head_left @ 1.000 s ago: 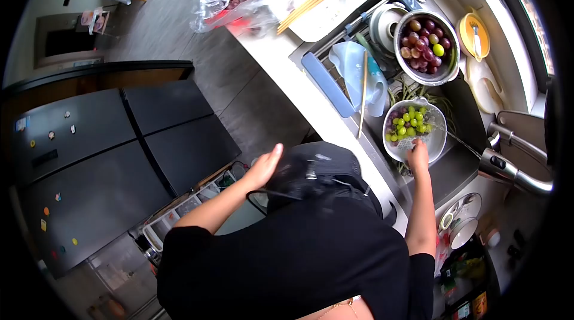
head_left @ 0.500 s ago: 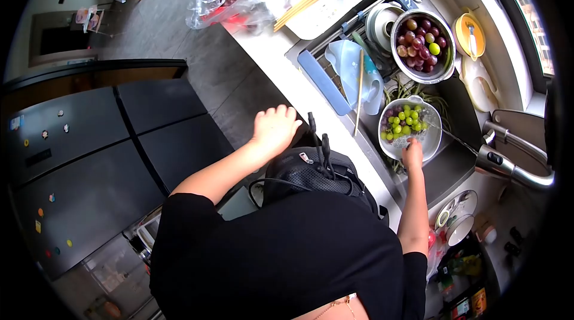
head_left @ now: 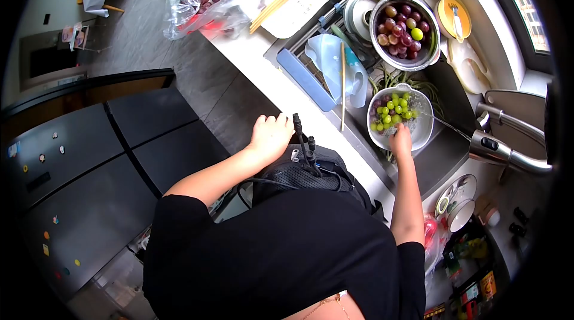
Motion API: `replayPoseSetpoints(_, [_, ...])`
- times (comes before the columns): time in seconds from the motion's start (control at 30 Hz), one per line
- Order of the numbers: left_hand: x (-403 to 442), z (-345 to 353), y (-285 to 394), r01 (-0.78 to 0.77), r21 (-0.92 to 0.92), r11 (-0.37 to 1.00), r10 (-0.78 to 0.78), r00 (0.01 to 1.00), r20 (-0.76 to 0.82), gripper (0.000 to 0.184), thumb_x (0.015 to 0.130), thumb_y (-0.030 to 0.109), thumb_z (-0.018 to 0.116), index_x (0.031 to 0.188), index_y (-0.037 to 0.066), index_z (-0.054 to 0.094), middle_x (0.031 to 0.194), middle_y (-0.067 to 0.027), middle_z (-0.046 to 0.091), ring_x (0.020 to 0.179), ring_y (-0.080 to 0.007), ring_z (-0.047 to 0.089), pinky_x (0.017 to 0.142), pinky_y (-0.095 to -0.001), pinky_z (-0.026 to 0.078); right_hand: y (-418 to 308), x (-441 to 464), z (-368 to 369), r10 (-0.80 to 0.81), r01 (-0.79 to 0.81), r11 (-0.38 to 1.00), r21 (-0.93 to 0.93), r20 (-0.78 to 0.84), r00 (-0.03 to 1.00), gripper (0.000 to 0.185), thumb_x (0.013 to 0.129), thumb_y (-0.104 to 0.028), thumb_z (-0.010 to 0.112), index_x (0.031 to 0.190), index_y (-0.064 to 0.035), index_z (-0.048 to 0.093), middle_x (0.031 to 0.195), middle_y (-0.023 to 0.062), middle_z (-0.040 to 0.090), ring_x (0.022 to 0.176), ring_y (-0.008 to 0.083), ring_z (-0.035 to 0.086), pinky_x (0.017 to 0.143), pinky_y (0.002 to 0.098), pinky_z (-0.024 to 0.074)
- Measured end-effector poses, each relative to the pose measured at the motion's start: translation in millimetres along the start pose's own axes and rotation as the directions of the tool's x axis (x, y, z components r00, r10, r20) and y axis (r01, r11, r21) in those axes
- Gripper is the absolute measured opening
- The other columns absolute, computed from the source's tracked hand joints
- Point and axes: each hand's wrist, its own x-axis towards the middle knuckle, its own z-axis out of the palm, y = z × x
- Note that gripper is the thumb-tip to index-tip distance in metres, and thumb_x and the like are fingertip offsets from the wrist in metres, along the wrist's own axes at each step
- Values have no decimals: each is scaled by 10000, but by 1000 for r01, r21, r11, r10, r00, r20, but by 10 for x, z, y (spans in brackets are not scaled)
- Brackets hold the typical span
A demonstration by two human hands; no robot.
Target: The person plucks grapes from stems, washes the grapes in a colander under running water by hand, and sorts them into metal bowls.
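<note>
Head view, sole entry. Sink [head_left: 445, 167]: one colander [head_left: 422, 132], seated near the front edge, over long green stalks [head_left: 431, 88]; contents, green grapes [head_left: 390, 118] with darker ones at its left side. Faucet [head_left: 491, 146], at the sink's right end; water stream [head_left: 452, 127], running into the colander. Right hand [head_left: 402, 140]: at the colander's front rim, fingers bent inward; whether pinched on rim or grape, cannot tell. Left hand [head_left: 270, 139]: empty, fingers loosely apart, just beside the cables of a black bag [head_left: 308, 177]. Step in hand, by judgement: rinsing grapes. Next move, by judgement: calls for turning the fruit under the stream with the colander kept level. Obscured: right fingertips, behind the hand; colander base; lower layer of grapes. Hard to make out: contents of the dim lower-right corner. Cut off: window, at upper right.
</note>
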Motion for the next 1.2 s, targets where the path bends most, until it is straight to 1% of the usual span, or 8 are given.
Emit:
replayPoseSetpoints(0.37, [50,-49,-24,-5,-1,1000,5,999,43,170,808,240,581,818,71,568,779,-85,577,721,-263,603,644,-394,446,-68,49,-39,27,-27,1000,-4,28,999,350,717,-16,544,1067,-20,546,1034,228,558,961,383,558,838,441,456])
replayPoseSetpoints(0.43, [219,-97,-104,-1,-283,959,28,995,92,156,819,225,564,806,70,581,790,-92,586,744,-284,607,694,-410,473,-62,51,-23,28,-28,1000,-6,22,999,347,705,-7,539,1052,-14,550,1027,233,562,955,384,564,831,450,460])
replayPoseSetpoints(0.57, [924,-61,230,-582,-678,448,659,728,-191,264,876,257,534,1006,48,629,925,-136,622,900,-310,582,799,-384,471,-66,15,-50,45,-44,998,-40,23,999,269,730,-4,515,996,2,556,1004,231,574,943,376,576,820,456,471])
replayPoseSetpoints(0.63, [987,-143,490,-191,-844,500,776,532,340,317,927,305,484,1010,39,636,1019,-148,627,961,-276,581,849,-355,447,-28,34,-25,142,-139,987,-76,44,989,232,813,-45,454,1013,4,560,997,237,579,951,375,581,820,456,476])
replayPoseSetpoints(0.7, [960,-330,628,-329,-598,731,682,304,666,354,935,347,459,1034,65,649,1045,-138,632,1005,-262,576,879,-340,436,62,72,33,157,-156,987,-43,19,987,232,823,-54,454,1020,8,558,1013,235,576,947,375,590,815,457,482])
replayPoseSetpoints(0.77, [763,-20,433,-170,-778,605,735,496,463,391,935,385,443,983,65,662,942,-132,652,914,-257,598,832,-338,446,85,76,37,197,-197,980,6,-4,980,232,829,-66,450,1021,-8,567,1017,230,576,947,378,590,812,457,483])
replayPoseSetpoints(0.97, [374,-401,32,-223,-608,762,625,497,602,322,924,340,507,996,64,655,918,-106,669,904,-203,626,831,-302,462,125,23,-66,176,-160,958,238,-48,983,276,756,-161,631,1002,-43,590,1016,216,571,927,359,577,831,425,463])
replayPoseSetpoints(1.2, [-641,-391,-493,470,-514,718,357,385,851,286,894,204,582,1083,-6,624,1048,-39,657,992,-148,583,910,-295,426,-100,113,-149,38,-5,981,193,-167,985,245,772,-177,619,1013,-129,628,959,125,576,882,320,582,765,419,486])
